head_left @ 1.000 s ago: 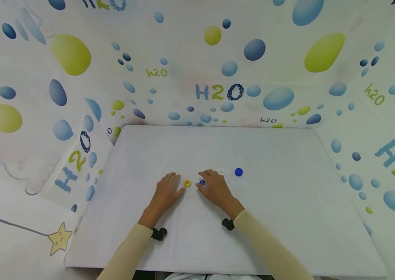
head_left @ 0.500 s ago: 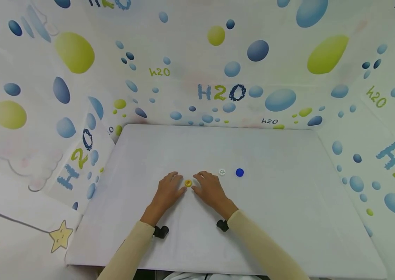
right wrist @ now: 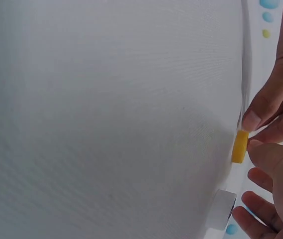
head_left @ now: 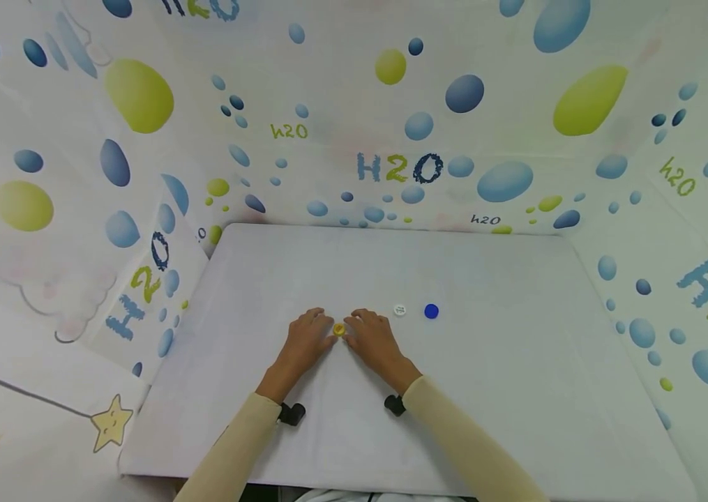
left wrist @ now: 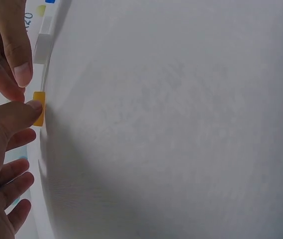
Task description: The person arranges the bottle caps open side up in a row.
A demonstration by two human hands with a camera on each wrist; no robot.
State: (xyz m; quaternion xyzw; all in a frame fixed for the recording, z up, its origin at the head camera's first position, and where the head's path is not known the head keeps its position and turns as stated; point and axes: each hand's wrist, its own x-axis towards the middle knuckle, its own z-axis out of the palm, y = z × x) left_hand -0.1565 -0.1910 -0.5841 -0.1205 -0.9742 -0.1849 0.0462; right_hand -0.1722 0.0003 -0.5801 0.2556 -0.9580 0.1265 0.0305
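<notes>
A small yellow bottle cap (head_left: 339, 330) lies on the white table between my hands, its side visible in both wrist views. From its left, my left hand (head_left: 303, 343) reaches with thumb and index at its rim; the thumb overlaps the cap (left wrist: 38, 119). My right hand (head_left: 377, 341) pinches at the cap's right side, its thumb close over the cap's edge (right wrist: 239, 152). Beneath the right hand's other fingers stands a white-sided cap (right wrist: 222, 210) with a dark line along its top; the right hand hides it in the head view.
To the right of my right hand lie a white cap (head_left: 400, 310) with printing and a plain blue cap (head_left: 432, 312). The white-covered table (head_left: 517, 390) is bounded at the back and sides by a white sheet (head_left: 328, 84) printed with blue and green drops.
My right hand has moved left from a blue-topped cap to the yellow cap and now covers the blue-topped one. The left hand's thumb and index have come up to the yellow cap.
</notes>
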